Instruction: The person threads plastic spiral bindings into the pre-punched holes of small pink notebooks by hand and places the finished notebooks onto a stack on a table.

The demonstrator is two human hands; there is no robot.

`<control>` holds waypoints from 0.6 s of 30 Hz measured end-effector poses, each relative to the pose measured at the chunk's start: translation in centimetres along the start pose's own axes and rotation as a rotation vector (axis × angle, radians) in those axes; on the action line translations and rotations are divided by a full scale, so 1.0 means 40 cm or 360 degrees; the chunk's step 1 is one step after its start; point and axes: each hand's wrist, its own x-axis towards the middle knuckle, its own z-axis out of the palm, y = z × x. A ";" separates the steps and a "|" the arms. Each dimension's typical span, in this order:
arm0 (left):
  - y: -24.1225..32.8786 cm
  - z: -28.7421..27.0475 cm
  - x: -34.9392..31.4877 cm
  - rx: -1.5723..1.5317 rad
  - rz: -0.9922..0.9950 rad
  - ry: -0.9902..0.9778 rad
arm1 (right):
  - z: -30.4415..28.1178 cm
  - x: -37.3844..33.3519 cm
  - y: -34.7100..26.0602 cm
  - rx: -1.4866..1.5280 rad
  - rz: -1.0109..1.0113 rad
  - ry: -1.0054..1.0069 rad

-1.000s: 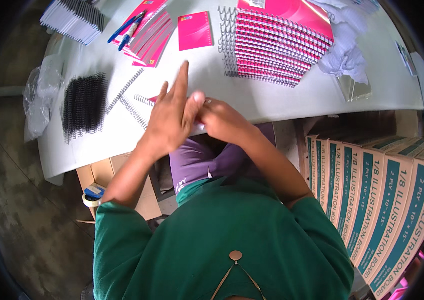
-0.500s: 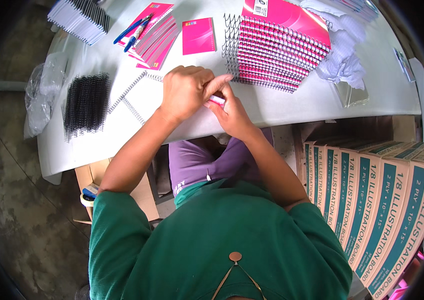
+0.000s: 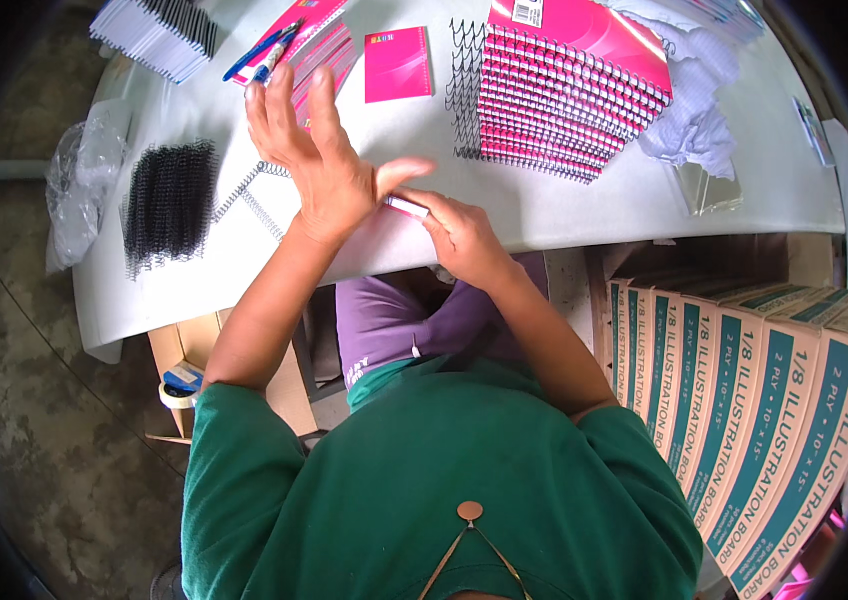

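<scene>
My right hand [image 3: 471,240] pinches a small pink-and-white notebook [image 3: 407,206], seen nearly edge-on above the table's near edge. Beside it my left hand [image 3: 322,180] is raised with its fingers spread and nothing gripped. The left thumb reaches over the notebook's upper end; whether it touches cannot be made out. Loose black spiral coils [image 3: 240,190] lie on the table just left of that hand, partly hidden behind it. Farther left is a dense bundle of black coils [image 3: 172,205].
A single pink notebook [image 3: 396,66] lies beyond my hands. Pens [image 3: 269,55] rest on a pink pile [image 3: 327,55]. Spiral-bound notebooks [image 3: 569,100] are stacked right of centre, near crumpled paper [image 3: 694,100]. Plastic wrap [image 3: 87,190] hangs at the left edge; cartons [image 3: 744,400] stand lower right.
My left hand has come away from the right hand, moving left and opening its fingers. My right hand has shifted slightly left, still holding the notebook, which now shows more of its edge.
</scene>
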 end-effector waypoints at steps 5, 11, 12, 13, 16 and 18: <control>0.106 -0.077 -0.298 -0.0529 0.0111 -0.1150 | -0.005 -0.007 -0.010 0.0081 0.0172 0.0031; 0.056 -0.043 -0.107 -0.0096 -0.0126 -0.0290 | 0.024 -0.013 -0.009 0.0014 -0.0091 0.0054; 0.058 -0.044 -0.095 -0.0138 -0.0305 -0.0313 | 0.017 -0.012 -0.012 0.0031 -0.0004 0.0002; 0.067 -0.043 -0.145 -0.0322 -0.0259 -0.0569 | 0.000 -0.012 -0.014 0.0043 0.0079 -0.0056; 0.097 -0.075 -0.230 -0.0547 -0.0192 -0.0866 | -0.021 0.003 -0.006 0.0006 0.0060 -0.0017; 0.083 -0.126 -0.171 -0.0449 -0.0291 -0.0955 | -0.036 0.002 -0.027 0.0031 0.0043 -0.0123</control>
